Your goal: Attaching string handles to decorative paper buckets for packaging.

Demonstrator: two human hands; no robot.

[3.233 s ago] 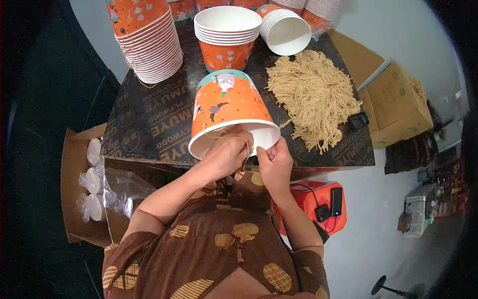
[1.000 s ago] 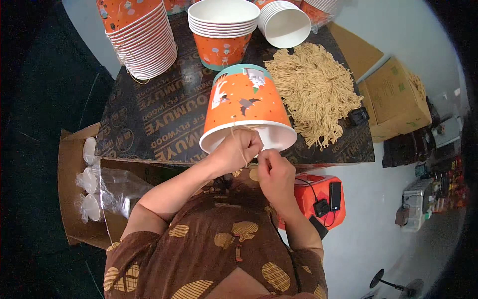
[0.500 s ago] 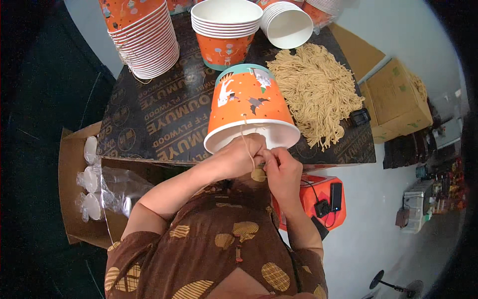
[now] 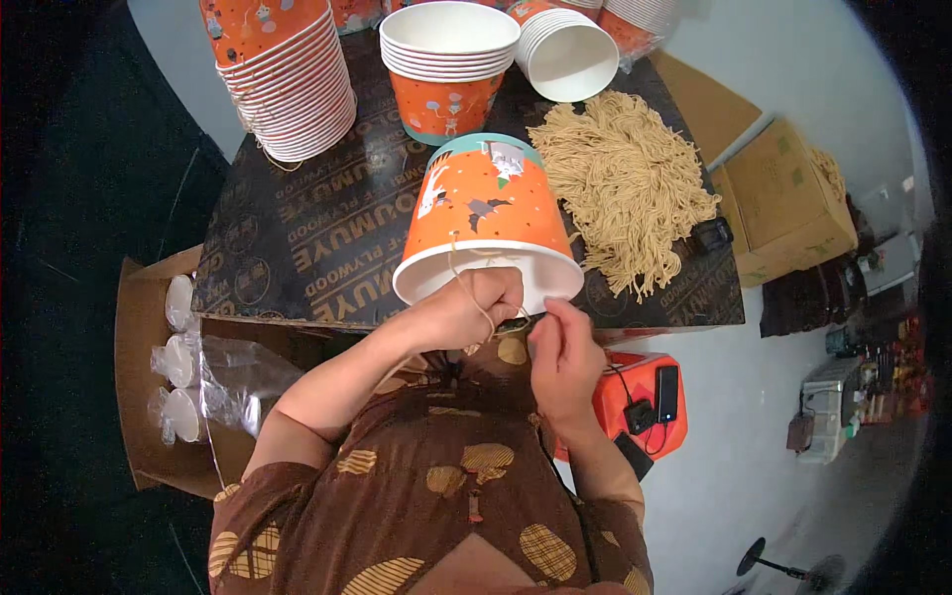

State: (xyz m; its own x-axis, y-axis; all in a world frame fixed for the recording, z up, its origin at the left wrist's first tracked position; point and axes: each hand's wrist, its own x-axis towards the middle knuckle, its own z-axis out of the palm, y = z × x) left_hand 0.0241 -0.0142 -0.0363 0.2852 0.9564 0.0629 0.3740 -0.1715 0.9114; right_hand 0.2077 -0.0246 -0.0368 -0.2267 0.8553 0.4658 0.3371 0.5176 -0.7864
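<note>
An orange paper bucket (image 4: pixel 486 203) with a teal base and white rim lies tilted on the near part of the table, its mouth facing me. A thin tan cord (image 4: pixel 454 260) comes out through a hole near the rim and loops down past my wrist. My left hand (image 4: pixel 474 305) is closed on this cord at the bucket's mouth, knuckles up. Beside it, my right hand (image 4: pixel 567 362) has bent fingers close together, with its fingertips at the rim's lower right. What those fingers pinch is too small to make out.
A heap of tan cords (image 4: pixel 630 188) lies to the right of the bucket on the black plywood table (image 4: pixel 347 213). Behind are nested bucket stacks (image 4: pixel 451 59) and a tall stack (image 4: pixel 283 94). A carton (image 4: pixel 783 203) stands right; an orange stool (image 4: pixel 645 397) holds a phone (image 4: pixel 667 394).
My hands have drawn apart slightly; the right has shifted a little down, away from the left. The bucket has turned and moved slightly left and down.
</note>
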